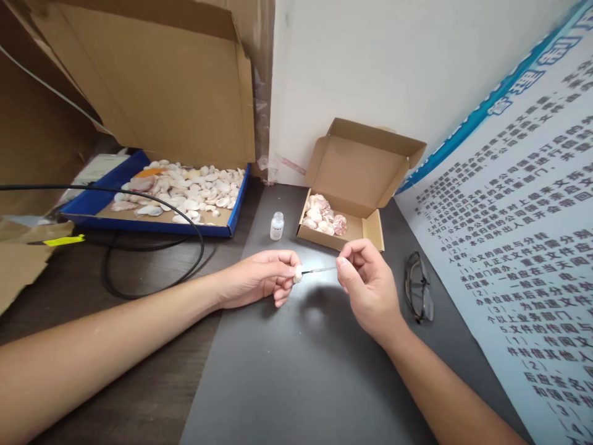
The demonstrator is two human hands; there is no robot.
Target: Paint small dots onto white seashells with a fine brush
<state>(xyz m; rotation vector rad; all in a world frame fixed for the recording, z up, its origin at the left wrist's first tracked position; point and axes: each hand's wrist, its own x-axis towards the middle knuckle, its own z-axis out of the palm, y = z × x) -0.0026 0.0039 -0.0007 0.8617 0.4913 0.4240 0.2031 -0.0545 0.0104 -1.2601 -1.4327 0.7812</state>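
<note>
My left hand pinches a small white seashell between thumb and fingertips above the dark mat. My right hand is closed on one end of a thin silvery stick with a dark tip, perhaps a fine brush. Its dark tip points left and meets the shell or ends right beside it; I cannot tell which. Behind my left hand a small clear bottle with a label stands upright, no cap visible on it. A small open cardboard box with pinkish-white shells stands just beyond my right hand.
At the back left, a large blue-sided box holds many white shells, its brown lid raised. A black cable loops across the table's left. Glasses lie right of my right hand, near a printed poster. A white wall rises behind.
</note>
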